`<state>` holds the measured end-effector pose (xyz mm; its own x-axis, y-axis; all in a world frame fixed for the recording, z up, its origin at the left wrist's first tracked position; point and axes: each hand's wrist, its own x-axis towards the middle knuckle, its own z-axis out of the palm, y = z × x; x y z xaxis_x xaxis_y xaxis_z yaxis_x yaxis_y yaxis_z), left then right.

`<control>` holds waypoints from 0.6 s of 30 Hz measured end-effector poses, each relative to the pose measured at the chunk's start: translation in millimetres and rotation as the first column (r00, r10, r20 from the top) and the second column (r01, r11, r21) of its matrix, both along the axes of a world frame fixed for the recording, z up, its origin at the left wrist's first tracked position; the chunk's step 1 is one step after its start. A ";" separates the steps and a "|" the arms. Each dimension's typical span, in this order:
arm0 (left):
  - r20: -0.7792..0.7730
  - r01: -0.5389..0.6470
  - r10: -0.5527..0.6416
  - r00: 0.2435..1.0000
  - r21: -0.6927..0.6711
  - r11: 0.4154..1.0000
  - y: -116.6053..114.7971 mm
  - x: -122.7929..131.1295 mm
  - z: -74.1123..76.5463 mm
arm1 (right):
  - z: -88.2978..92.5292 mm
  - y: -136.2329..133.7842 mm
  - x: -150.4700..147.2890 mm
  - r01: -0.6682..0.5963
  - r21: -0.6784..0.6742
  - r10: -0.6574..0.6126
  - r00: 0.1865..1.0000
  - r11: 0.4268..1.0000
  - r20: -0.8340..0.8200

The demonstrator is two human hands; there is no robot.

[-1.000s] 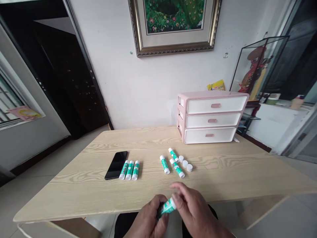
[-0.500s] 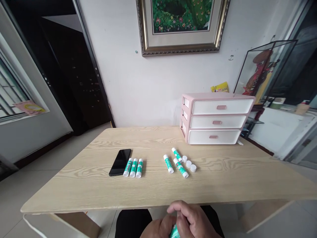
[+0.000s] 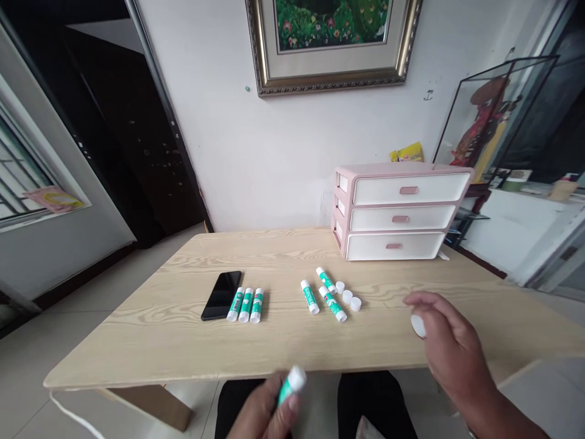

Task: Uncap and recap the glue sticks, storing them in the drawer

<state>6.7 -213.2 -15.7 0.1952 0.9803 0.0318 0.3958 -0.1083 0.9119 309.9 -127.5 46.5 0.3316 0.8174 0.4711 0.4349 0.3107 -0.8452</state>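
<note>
My left hand (image 3: 262, 411) is closed round a green and white glue stick (image 3: 289, 385) at the table's near edge; the stick's open end points up and right. My right hand (image 3: 450, 347) hovers over the right side of the table with a small white cap (image 3: 417, 325) pinched in its fingers. Three glue sticks (image 3: 247, 305) lie side by side next to a black phone (image 3: 222, 295). Three more sticks (image 3: 323, 294) lie near the middle, with three loose white caps (image 3: 348, 296) beside them.
A pink and white three-drawer organiser (image 3: 398, 211) stands at the back right of the wooden table (image 3: 183, 341), all drawers closed. A framed picture (image 3: 329, 42) hangs on the wall behind. A glass display case (image 3: 493, 122) stands to the right.
The hands were together on the glue stick below the table edge. Now they have come apart: my right hand has swung out to the right with the cap, my left keeps the stick.
</note>
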 end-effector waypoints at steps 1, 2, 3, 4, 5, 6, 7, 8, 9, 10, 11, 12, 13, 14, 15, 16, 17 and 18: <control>-0.042 -0.075 0.077 0.996 0.037 0.996 8.9 -0.4 -0.3 | -1.8 8.0 2.4 0.020 -0.016 -0.020 1.000 1.000 -0.001; -0.091 -0.141 0.149 0.985 0.086 0.986 19.6 0.6 -0.5 | -7.6 15.4 3.1 0.028 -0.032 -0.027 1.000 0.999 0.015; -0.136 -0.199 0.219 0.966 0.145 0.969 31.6 2.7 -0.4 | -16.3 22.5 3.0 0.035 -0.045 -0.033 0.999 0.998 0.039; -0.195 -0.225 0.261 0.945 0.190 0.956 44.0 5.4 0.4 | -26.5 29.8 2.8 0.045 -0.053 -0.043 0.998 0.998 0.056; -0.265 -0.240 0.300 0.917 0.234 0.942 56.4 8.2 2.0 | -37.0 37.3 3.1 0.058 -0.058 -0.054 0.997 0.997 0.062; -0.339 -0.252 0.340 0.877 0.276 0.927 68.2 10.7 4.1 | -46.8 45.3 4.2 0.073 -0.063 -0.070 0.996 0.995 0.060; -0.413 -0.270 0.392 0.822 0.324 0.907 78.8 12.7 6.7 | -55.2 53.5 6.0 0.090 -0.072 -0.086 0.995 0.993 0.052; -0.482 -0.286 0.441 0.757 0.362 0.887 88.2 14.0 9.2 | -62.0 61.6 8.6 0.107 -0.085 -0.104 0.994 0.991 0.043; -0.545 -0.297 0.476 0.690 0.387 0.873 96.2 14.7 11.4 | -67.3 69.2 11.5 0.122 -0.102 -0.119 0.992 0.987 0.037; -0.604 -0.303 0.500 0.621 0.403 0.864 102.9 14.9 12.9 | -71.5 76.1 14.6 0.131 -0.124 -0.128 0.991 0.984 0.036; -0.654 -0.305 0.510 0.559 0.410 0.859 108.5 14.8 13.6 | -75.0 82.0 17.5 0.133 -0.148 -0.129 0.991 0.980 0.037; -0.693 -0.304 0.512 0.508 0.412 0.859 113.1 14.5 13.4 | -78.0 86.7 19.9 0.128 -0.173 -0.123 0.992 0.977 0.040; -0.720 -0.302 0.512 0.468 0.414 0.859 116.9 14.2 12.2 | -80.7 90.2 21.5 0.118 -0.195 -0.112 0.993 0.974 0.042; -0.737 -0.300 0.512 0.441 0.416 0.858 119.9 14.0 10.2 | -83.3 92.5 22.5 0.106 -0.214 -0.098 0.994 0.971 0.045; -0.745 -0.299 0.513 0.426 0.420 0.857 122.4 14.0 7.7 | -85.7 93.8 22.8 0.095 -0.230 -0.085 0.995 0.969 0.049; -0.748 -0.298 0.517 0.415 0.425 0.855 124.2 14.2 4.8 | -87.9 94.2 22.6 0.088 -0.242 -0.076 0.995 0.966 0.056; -0.753 -0.297 0.521 0.403 0.431 0.852 125.6 14.4 1.9 | -89.7 94.0 22.1 0.083 -0.251 -0.069 0.996 0.964 0.065; -0.761 -0.292 0.523 0.383 0.437 0.850 126.6 14.6 -0.8 | -91.3 93.2 21.5 0.077 -0.257 -0.061 0.996 0.963 0.073</control>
